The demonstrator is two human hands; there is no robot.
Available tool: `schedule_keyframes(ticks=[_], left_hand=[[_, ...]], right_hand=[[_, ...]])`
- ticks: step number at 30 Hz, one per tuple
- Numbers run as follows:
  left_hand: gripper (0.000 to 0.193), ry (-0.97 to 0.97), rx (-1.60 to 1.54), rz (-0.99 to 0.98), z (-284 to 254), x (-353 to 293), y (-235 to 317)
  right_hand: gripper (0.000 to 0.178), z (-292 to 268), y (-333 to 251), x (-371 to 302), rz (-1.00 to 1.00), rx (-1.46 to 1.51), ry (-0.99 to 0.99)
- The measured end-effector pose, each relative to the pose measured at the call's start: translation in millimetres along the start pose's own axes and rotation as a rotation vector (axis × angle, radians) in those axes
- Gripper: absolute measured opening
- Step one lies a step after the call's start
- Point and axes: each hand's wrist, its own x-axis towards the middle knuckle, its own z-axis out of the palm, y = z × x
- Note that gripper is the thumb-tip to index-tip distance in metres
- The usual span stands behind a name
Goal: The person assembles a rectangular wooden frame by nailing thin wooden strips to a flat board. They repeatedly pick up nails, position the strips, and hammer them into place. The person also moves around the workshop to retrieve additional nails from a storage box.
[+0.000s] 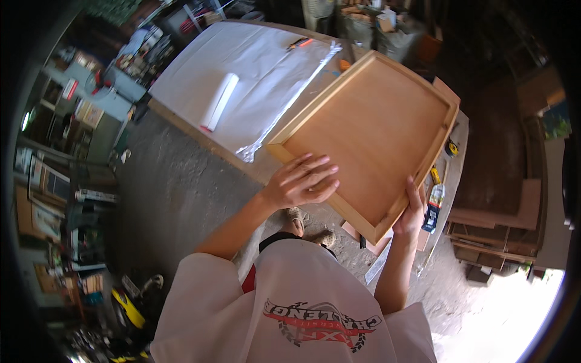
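Observation:
A shallow wooden frame with a plywood panel set inside it (375, 127) is tilted over the near right part of the worktable (260, 166). My right hand (410, 212) grips its right rim near the closest corner, thumb on top and fingers out of sight beneath. My left hand (305, 180) lies over the near left rim, its fingers stretched out and slightly spread across the edge and panel. Whether the far end of the frame rests on the table cannot be made out.
A white sheet (193, 63) covers the table's left part, with a white roll or strip (219, 101) and an orange-black cutter (299, 43) on it. Right of the frame lie a tape measure (451, 147) and a bottle (433, 206). Stacked boards (496, 227) stand at the right.

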Motion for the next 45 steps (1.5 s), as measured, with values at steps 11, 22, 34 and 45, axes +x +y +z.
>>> schedule_keyframes(ticks=[11, 22, 34, 45], left_hand=[[0.051, 0.303, -0.278, -0.674, -53.3, -84.6, 35.0], [0.057, 0.378, -1.525, -1.005, -118.2, -137.5, -70.2], [0.051, 0.577, -1.736, -0.812, -151.2, -184.6, -105.7], [0.038, 0.616, -1.835, -0.781, -174.9, -191.3, -119.0]], right_hand=[[0.026, -60.9, 65.3, -53.2, -0.050, 0.187, 0.180], [0.040, 7.5, 116.8, -92.1, -0.132, 0.205, 0.051], [0.050, 54.2, 194.7, -108.0, -0.138, 0.073, 0.313], [0.044, 26.3, 225.8, -111.5, 0.052, 0.402, -0.032]])
